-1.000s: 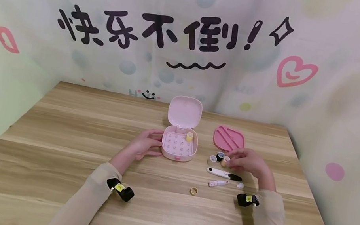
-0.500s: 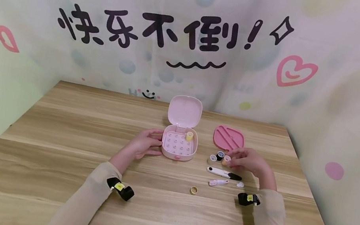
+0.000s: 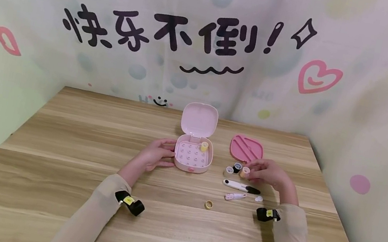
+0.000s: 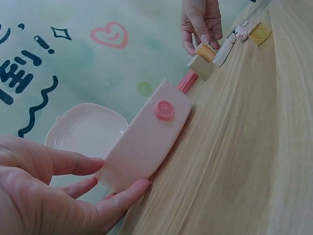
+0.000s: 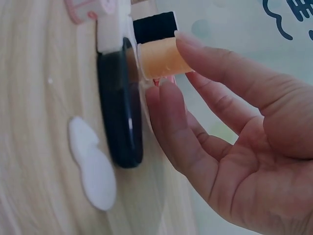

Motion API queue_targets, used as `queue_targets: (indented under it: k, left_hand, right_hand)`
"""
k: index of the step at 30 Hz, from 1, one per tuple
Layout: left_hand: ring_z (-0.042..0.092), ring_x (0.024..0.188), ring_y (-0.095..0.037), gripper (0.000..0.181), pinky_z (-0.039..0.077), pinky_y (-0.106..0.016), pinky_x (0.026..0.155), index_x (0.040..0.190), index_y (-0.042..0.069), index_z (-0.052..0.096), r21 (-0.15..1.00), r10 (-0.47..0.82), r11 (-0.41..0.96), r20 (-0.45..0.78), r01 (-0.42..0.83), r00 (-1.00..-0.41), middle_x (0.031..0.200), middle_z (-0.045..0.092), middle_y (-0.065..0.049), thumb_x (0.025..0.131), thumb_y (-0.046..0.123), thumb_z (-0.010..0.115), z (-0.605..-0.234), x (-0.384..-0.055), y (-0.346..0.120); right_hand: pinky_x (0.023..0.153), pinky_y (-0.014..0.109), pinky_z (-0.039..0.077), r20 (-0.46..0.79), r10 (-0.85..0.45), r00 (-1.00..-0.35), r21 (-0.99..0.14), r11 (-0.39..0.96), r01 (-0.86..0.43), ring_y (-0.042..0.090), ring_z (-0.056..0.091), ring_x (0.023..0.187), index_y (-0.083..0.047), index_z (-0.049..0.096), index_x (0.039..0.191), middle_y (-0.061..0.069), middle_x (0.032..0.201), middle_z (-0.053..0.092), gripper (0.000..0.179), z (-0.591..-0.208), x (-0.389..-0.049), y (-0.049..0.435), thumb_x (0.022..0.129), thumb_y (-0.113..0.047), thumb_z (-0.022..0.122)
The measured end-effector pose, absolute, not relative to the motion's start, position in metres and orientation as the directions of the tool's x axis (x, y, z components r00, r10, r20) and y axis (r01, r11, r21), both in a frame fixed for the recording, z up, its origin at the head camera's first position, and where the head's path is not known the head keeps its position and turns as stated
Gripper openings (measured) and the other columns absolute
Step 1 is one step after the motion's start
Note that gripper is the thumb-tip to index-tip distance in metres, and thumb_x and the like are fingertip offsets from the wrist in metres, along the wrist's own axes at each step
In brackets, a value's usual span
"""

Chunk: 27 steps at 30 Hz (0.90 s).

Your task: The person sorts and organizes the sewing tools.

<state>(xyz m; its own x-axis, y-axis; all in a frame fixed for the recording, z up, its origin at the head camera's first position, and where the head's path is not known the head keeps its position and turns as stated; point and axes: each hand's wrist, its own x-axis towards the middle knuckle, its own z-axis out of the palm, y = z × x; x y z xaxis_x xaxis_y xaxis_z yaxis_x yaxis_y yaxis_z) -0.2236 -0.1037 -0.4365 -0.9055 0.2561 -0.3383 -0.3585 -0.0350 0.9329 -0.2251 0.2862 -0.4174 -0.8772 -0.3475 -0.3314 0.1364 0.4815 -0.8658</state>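
Observation:
My right hand (image 3: 271,175) pinches a peach thread spool (image 5: 165,56), its thumb on the spool's end and its fingers beneath. Close beside it stand a black thread spool (image 5: 155,28) and a pale thread spool (image 3: 229,171). The pink sewing box (image 3: 191,167) sits with its lid (image 3: 200,120) raised. Inside, a yellow thread spool (image 3: 204,146) stands at the back right among rows of small pegs. Against the box's left side rests my left hand (image 3: 152,155), its extended fingers touching the wall near the corner in the left wrist view.
A darker pink tray (image 3: 246,149) with grooves lies behind the spools. In front are a long white-and-black tool (image 3: 241,187), a small white-and-pink item (image 3: 235,197), a small white double-oval piece (image 5: 93,164) and a gold thimble (image 3: 208,205). A printed cloth hangs behind the table.
The peach spool has shifted slightly to the right, away from the black one, with my right fingers at it. My left hand and the box have stayed in place.

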Motion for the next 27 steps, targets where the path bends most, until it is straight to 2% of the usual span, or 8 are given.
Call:
queue_targets:
  k: [10,16,23,27]
  left_hand:
    - [0.055,0.134,-0.041,0.057,0.056,-0.054,0.107,0.159,-0.006,0.035,0.930,0.260,-0.040,-0.342,-0.364,-0.903,0.157,0.042,-0.034,0.104,-0.011,0.049,-0.435,-0.223,-0.104]
    - [0.055,0.134,-0.042,0.057,0.056,-0.054,0.107,0.159,-0.007,0.035,0.933,0.264,-0.038,-0.336,-0.358,-0.904,0.157,0.042,-0.035,0.104,-0.011,0.048,-0.433,-0.222,-0.104]
    - [0.056,0.132,-0.040,0.057,0.057,-0.053,0.106,0.159,-0.007,0.035,0.932,0.261,-0.037,-0.339,-0.360,-0.904,0.156,0.042,-0.035,0.104,-0.012,0.048,-0.434,-0.222,-0.104]
    - [0.057,0.130,-0.039,0.057,0.057,-0.053,0.106,0.159,-0.007,0.035,0.931,0.260,-0.042,-0.339,-0.361,-0.904,0.156,0.043,-0.035,0.104,-0.012,0.048,-0.434,-0.222,-0.104]
  right_hand:
    - [0.080,0.028,0.065,-0.314,-0.337,-0.887,-0.885,0.443,0.145,0.011,0.072,0.084,0.018,0.057,0.132,0.002,0.093,0.073,0.040,-0.413,-0.224,0.290,0.097,0.003,0.069]
    - [0.081,0.029,0.066,-0.277,-0.344,-0.897,-0.897,0.428,0.113,0.013,0.074,0.084,0.012,0.062,0.123,0.001,0.093,0.073,0.030,-0.409,-0.223,0.293,0.096,0.001,0.071]
    - [0.081,0.022,0.062,-0.236,-0.278,-0.931,-0.859,0.508,0.066,0.012,0.064,0.088,0.014,0.059,0.133,0.006,0.102,0.065,0.041,-0.401,-0.222,0.288,0.097,-0.004,0.070]
    - [0.086,0.027,0.064,-0.227,-0.251,-0.941,-0.858,0.509,0.071,0.014,0.065,0.091,0.014,0.057,0.137,0.010,0.105,0.063,0.043,-0.396,-0.221,0.284,0.099,-0.003,0.068]
